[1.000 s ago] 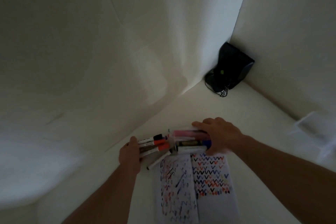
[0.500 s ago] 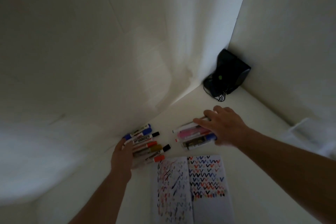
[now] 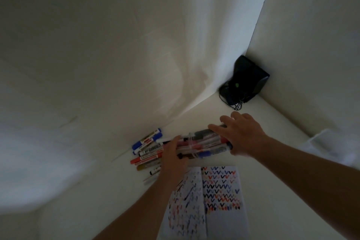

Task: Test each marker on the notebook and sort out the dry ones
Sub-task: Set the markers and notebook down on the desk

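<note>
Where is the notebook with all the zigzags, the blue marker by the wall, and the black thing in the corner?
notebook (image 3: 222, 191): head view, on the right-hand page with check marks.
blue marker (image 3: 146, 139): head view, on the middle of its barrel.
black thing (image 3: 246, 80): head view, on its dark body.

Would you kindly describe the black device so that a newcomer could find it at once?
Follow the white table away from the open notebook, past the markers, to the far corner where the two walls meet. The black device sits there, leaning against the wall with cords at its base, the only dark thing.
</note>
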